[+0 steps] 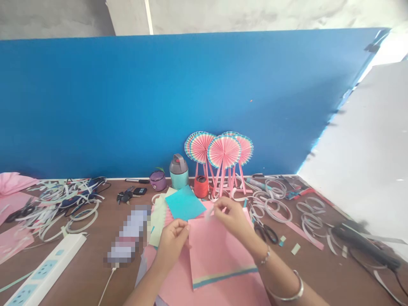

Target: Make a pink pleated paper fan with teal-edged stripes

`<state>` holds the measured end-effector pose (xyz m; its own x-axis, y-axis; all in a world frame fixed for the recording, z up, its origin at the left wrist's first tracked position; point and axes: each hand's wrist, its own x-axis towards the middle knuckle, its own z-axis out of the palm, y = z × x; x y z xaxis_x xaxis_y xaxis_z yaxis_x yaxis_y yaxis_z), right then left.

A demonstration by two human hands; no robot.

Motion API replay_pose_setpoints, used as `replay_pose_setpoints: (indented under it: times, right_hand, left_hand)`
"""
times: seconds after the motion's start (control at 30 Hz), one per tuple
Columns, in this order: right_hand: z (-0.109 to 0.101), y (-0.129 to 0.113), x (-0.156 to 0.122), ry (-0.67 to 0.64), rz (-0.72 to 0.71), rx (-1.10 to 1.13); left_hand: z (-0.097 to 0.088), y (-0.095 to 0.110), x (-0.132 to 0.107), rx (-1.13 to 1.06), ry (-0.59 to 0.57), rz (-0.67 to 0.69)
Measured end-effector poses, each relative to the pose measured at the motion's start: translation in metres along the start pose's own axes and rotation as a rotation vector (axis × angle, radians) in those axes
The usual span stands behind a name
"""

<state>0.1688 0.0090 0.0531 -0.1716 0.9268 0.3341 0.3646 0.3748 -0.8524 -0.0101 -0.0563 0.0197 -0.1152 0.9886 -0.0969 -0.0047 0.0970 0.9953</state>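
Note:
My left hand [172, 242] is closed in a pinch on the upper left edge of a pink paper sheet [216, 255] with a teal and cream stripe near its bottom edge. My right hand [232, 219] pinches the top edge of the same sheet, with a thin white strip showing at its fingertips. The sheet lies over more pink paper on the brown table [92, 267]. A teal paper square [184, 204] lies just beyond my hands. Several finished pink paper fans [223, 155] on pink sticks stand against the blue partition.
Black scissors [266, 231] lie right of my hands. A white power strip [41, 272] sits front left, and a blurred object [129, 233] lies beside it. Curled white tape strips [66, 204] litter both sides. A teal bottle [178, 172], a purple jar [157, 180] and a glue gun [363, 244] are also here.

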Motion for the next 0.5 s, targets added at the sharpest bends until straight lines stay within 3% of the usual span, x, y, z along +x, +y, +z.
replay_pose_setpoints:
  times: [0.13,0.3,0.4,0.5]
  right_hand:
    - [-0.061,0.023,0.025,0.190,0.295,0.224]
    - [-0.144,0.069,0.035,0.764,0.388,0.518]
    - [-0.170,0.090,0.033,0.968,0.364,0.435]
    - [-0.177,0.100,0.028,0.971,0.359,0.295]
  left_hand:
    - [-0.010,0.005,0.004,-0.045,0.033,-0.102]
    - [-0.022,0.008,0.008,0.034,0.029,-0.198]
    - [-0.028,0.003,0.012,0.107,0.011,-0.235]
    - [-0.032,-0.007,0.015,0.191,-0.027,-0.241]
